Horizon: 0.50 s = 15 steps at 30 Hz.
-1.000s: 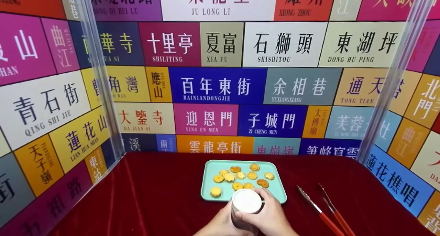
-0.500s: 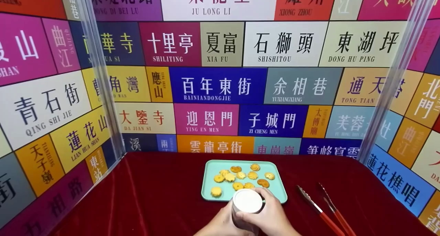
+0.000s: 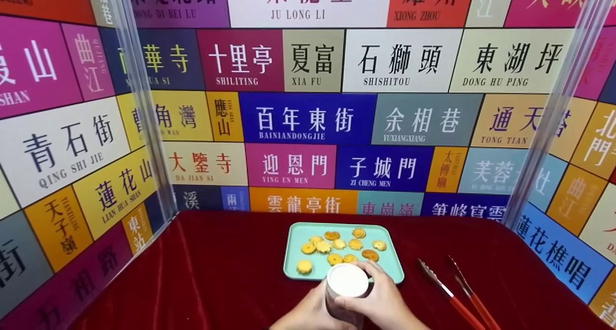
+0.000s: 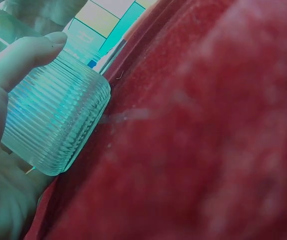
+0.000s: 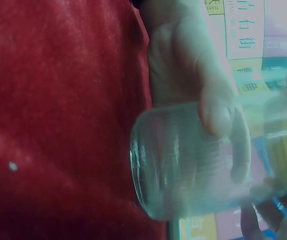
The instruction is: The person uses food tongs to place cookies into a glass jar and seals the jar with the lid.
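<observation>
A see-through ribbed glass jar (image 4: 58, 115) with a white lid (image 3: 347, 280) is held between both hands near the front of the table. My left hand (image 3: 308, 308) grips the jar's body, its thumb curled round the glass in the left wrist view. From the other side, my right hand (image 3: 382, 298) holds the lid end, thumb and fingers bent around it. In the right wrist view the jar lies sideways across the picture, with the left hand's thumb (image 5: 216, 112) against the glass.
Beyond the hands, a mint-green tray (image 3: 293, 246) bears several cookies (image 3: 323, 247). Red-handled metal tongs (image 3: 450, 291) lie spread at the right. Dark red cloth (image 3: 207, 267) covers the table, and colourful printed panels (image 3: 308, 118) with clear corner posts stand around it.
The head view has shifted very slightly. Both hands keep their grip on the jar and lid, and the tray, cookies and tongs stay put.
</observation>
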Tool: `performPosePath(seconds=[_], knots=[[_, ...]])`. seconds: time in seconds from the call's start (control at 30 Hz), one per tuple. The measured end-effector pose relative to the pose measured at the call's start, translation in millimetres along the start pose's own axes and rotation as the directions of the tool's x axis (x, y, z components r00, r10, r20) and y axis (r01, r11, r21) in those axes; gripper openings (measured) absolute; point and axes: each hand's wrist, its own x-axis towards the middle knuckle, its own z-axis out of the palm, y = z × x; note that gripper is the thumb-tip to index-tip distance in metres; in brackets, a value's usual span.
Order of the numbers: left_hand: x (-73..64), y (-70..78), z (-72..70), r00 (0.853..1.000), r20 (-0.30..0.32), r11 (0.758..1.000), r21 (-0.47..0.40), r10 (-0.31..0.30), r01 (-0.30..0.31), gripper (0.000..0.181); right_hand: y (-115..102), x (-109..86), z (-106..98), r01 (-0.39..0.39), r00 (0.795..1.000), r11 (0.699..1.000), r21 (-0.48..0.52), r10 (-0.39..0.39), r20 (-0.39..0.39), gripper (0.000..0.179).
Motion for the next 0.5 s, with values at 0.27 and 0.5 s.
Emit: performPosePath(seconds=[0.27, 0.5], knots=[[1.7, -1.1, 1.9, 0.999, 0.002, 0.996, -0.078, -0.042, 0.042, 0.097, 3.3, 3.2, -5.2, 0.016, 0.997, 1.000, 0.014, -0.017, 0.074, 0.071], [2.7, -2.1, 1.8, 0.997, 0.026, 0.980, -0.185, -0.074, 0.077, 0.096, 0.9, 1.7, -6.9, -0.018, 0.990, 0.997, 0.071, 0.008, 0.138, 0.083]])
